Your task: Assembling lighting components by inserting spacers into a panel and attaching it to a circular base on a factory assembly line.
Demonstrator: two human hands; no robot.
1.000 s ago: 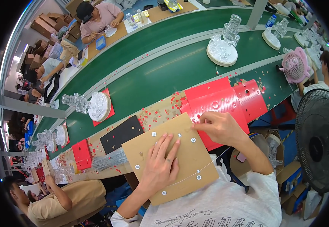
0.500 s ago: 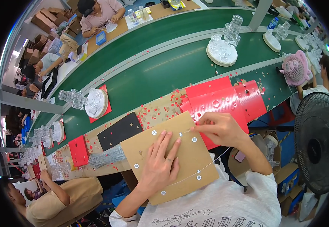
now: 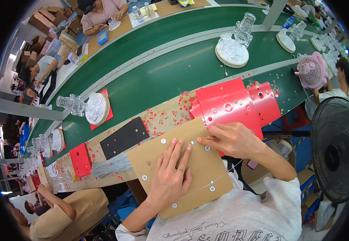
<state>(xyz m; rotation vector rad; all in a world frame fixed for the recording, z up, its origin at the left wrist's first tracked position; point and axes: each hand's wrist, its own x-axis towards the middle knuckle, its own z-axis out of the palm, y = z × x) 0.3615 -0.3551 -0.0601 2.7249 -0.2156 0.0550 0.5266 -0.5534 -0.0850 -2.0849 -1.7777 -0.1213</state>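
A square brown board (image 3: 206,170) lies tilted across my lap, with several round white washers (image 3: 163,141) near its edges. My left hand (image 3: 169,172) rests flat on it, fingers stretched out. By the board's far right edge my right hand (image 3: 234,140) is closed in a pinch on a thin pale strand. The strand runs to a small white piece (image 3: 192,143) on the board, just beyond my left fingertips. Across the board's near part runs a thin white cord (image 3: 196,190) with another small white piece (image 3: 212,182).
Red plastic sheets (image 3: 228,106), a black panel (image 3: 124,138) and a bundle of grey wires (image 3: 112,165) lie ahead. Clear figures on round white bases (image 3: 232,56) stand along the green conveyor (image 3: 162,76). A black fan (image 3: 333,154) stands at right; co-workers sit around.
My right hand has shifted slightly, its fingertips now nearer the small white piece. My left hand stays on the board. The whole view has shifted slightly.
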